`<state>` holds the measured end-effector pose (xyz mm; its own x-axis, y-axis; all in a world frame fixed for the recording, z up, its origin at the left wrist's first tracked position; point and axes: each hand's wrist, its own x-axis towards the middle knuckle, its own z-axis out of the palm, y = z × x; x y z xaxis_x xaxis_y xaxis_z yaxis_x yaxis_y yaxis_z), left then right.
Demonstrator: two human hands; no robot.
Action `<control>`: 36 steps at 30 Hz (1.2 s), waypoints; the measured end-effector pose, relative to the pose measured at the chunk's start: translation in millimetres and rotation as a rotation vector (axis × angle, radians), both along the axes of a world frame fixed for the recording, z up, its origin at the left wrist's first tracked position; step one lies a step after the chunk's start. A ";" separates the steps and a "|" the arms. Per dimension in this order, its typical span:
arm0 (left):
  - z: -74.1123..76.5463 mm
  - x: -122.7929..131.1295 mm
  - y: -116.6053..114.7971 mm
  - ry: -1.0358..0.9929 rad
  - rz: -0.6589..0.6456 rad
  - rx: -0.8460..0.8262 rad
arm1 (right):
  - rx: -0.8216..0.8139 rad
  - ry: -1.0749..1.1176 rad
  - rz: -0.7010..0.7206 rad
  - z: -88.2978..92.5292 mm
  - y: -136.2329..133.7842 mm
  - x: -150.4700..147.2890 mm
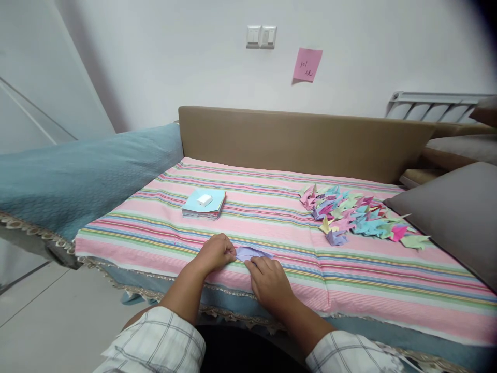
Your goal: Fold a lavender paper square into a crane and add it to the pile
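Note:
A partly folded sheet of purple paper [246, 253] lies near the front edge of the striped cloth. My left hand [216, 254] is closed, its fingers pinching the left end of the paper. On the right part of the same sheet, my right hand [268, 278] rests with its fingers curled together and the tips on the paper. Beyond my left hand sits a stack of square coloured paper [191, 208], light blue on top, with a small white block [204, 200] lying on it. Folded paper cranes [359, 223] in several colours are heaped to the right.
The striped cloth [272, 207] covers a sofa seat with a brown backrest [291, 142] behind. At left is an armrest under a blue cover [89, 171]; at right lean grey cushions [454, 212]. A pink note [307, 65] and light switches [261, 37] are on the wall.

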<state>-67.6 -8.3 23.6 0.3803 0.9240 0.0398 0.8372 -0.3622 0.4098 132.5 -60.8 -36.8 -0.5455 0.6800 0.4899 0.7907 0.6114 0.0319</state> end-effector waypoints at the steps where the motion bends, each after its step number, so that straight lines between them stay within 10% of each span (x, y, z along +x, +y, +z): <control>1: 0.4 1.2 -0.7 0.001 0.008 0.003 | -0.006 -0.003 -0.001 0.1 0.0 -0.2; 32: 6.5 1.4 -6.0 0.168 0.228 0.097 | -0.054 -0.050 -0.043 5.0 -1.6 -2.8; 36: 10.5 9.6 -22.2 0.068 0.058 0.188 | -0.036 -0.039 -0.041 2.6 -1.6 -3.6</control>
<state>-58.0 -30.5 34.1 0.3339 0.9233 0.1896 0.8826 -0.3769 0.2809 128.9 -62.4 -34.2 -0.5353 0.7190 0.4433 0.8136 0.5800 0.0417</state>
